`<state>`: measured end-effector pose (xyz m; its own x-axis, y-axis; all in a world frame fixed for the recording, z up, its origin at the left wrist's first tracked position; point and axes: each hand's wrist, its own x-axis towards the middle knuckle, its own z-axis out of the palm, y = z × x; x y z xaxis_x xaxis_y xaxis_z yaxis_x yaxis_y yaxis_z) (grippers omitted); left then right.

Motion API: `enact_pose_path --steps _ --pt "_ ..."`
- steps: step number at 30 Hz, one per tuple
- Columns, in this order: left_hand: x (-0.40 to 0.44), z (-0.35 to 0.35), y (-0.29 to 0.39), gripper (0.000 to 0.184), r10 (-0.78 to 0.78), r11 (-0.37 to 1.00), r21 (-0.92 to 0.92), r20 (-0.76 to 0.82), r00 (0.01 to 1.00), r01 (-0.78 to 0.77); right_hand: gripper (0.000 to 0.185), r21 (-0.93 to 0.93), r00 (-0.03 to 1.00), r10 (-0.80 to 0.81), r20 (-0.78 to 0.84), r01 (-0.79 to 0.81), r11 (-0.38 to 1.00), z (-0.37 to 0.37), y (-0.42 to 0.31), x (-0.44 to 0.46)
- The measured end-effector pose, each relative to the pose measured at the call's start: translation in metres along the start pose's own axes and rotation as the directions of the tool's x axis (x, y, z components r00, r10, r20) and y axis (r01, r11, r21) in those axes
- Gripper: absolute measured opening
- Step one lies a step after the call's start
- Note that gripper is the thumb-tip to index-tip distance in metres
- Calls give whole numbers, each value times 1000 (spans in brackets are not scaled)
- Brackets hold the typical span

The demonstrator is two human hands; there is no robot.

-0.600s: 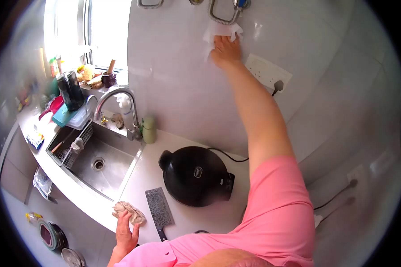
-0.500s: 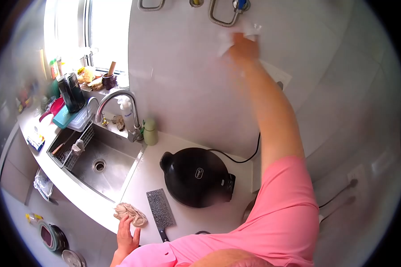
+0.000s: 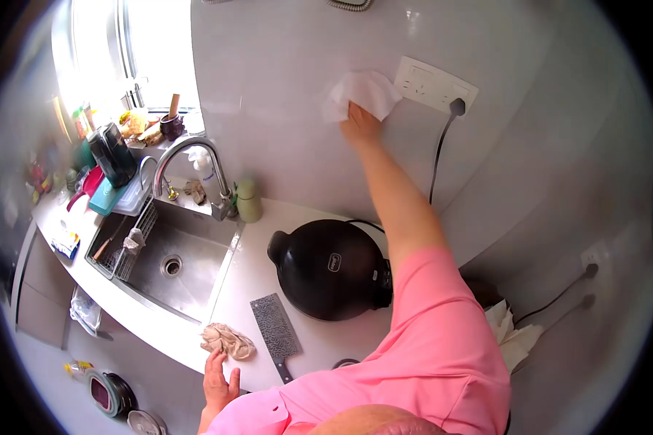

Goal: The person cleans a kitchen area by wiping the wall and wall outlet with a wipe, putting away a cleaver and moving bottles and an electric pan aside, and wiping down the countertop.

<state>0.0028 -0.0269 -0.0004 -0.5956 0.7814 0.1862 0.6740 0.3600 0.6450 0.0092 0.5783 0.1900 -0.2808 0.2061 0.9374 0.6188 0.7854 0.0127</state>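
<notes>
My right hand (image 3: 361, 125) is raised against the grey wall, holding a white paper towel (image 3: 374, 90) spread flat on the surface, just left of the socket panel (image 3: 421, 83). Down at the counter's front edge, my left hand (image 3: 219, 384) rests with its fingers stretched out and the thumb apart. Its fingertips are at a crumpled beige cloth (image 3: 227, 341), perhaps touching it. A cleaver (image 3: 274, 330) lies on the counter to the right of that cloth. Behind the cleaver sits a round black electric pan (image 3: 332, 279) with its lid down.
On the left is a steel sink (image 3: 189, 268) with a curved faucet (image 3: 212, 159) and a wire rack (image 3: 139, 235). A green bottle (image 3: 249, 203) stands beside the faucet. A black plug and cord (image 3: 437, 156) hang from the sockets. White paper sheets (image 3: 511, 333) stick up at the right.
My right hand has moved down and left along the wall with the paper towel, exposing the socket panel. The view has shifted; my left hand stays by the cloth.
</notes>
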Motion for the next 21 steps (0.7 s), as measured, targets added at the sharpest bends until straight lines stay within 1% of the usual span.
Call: enact_pose_path --steps 1,2,4,5,6,8,9,10,11,12,13,14,15,16,17,18,19,20,21 --pt "-1 0 -3 43 3 1000 9 -6 1000 -3 43 5 1000 5 -8 -5 1000 3 4 5" --pt "-3 -1 -5 43 -5 1000 21 7 1000 5 44 -92 991 -84 -101 75 993 6 10 10" --pt "1 -4 -3 42 -4 999 50 22 1000 3 45 -54 996 83 28 -81 995 -15 1 49" --pt "7 -3 -3 42 -4 998 56 21 1000 3 46 39 916 300 266 -321 946 -33 -13 77" --pt "10 -2 -3 42 4 998 68 0 1000 -4 46 41 912 305 273 -328 944 -39 -17 81" --pt "17 -3 2 41 5 998 64 -18 1000 -3 47 -68 909 277 312 -270 961 -48 -19 80" --pt "19 -5 5 41 8 998 64 -5 1000 -8 50 -232 882 255 397 -172 957 -34 -14 52" --pt "22 -3 7 41 22 998 51 3 1000 -22 50 -139 971 149 185 -124 982 -10 -3 7" --pt "21 -3 9 41 34 999 43 9 999 -34 50 -78 999 34 -38 -37 996 13 8 -38" --pt "20 -4 10 40 41 997 58 9 999 -41 46 150 985 152 77 -162 975 4 7 -57" --pt "16 -5 10 40 38 997 62 9 999 -39 46 155 985 154 78 -165 974 -11 3 -59" --pt "11 -5 8 40 24 998 54 3 1000 -24 46 110 952 159 263 -193 975 -29 1 -59" --pt "7 -7 6 41 16 999 46 0 1000 -16 45 56 885 170 434 -215 975 -43 2 -57" --pt "4 -8 4 41 -3 998 65 3 1000 3 44 -29 933 121 340 -118 993 -29 14 -69" --pt "0 -9 1 41 6 998 69 6 1000 -6 44 -35 934 129 334 -125 992 -20 34 -82" --pt "-2 -8 0 41 -9 998 55 -14 1000 9 44 -25 904 225 362 -232 972 -17 57 -90" --pt "-4 -7 2 41 -28 999 40 -35 999 30 45 -15 864 314 395 -335 942 -25 62 -84" --pt "-4 -6 5 42 -50 998 21 -19 999 51 45 -12 863 314 396 -337 941 -29 69 -71" --pt "-4 -8 6 42 -52 998 30 -18 998 52 45 -26 948 259 188 -259 966 -57 60 -36"
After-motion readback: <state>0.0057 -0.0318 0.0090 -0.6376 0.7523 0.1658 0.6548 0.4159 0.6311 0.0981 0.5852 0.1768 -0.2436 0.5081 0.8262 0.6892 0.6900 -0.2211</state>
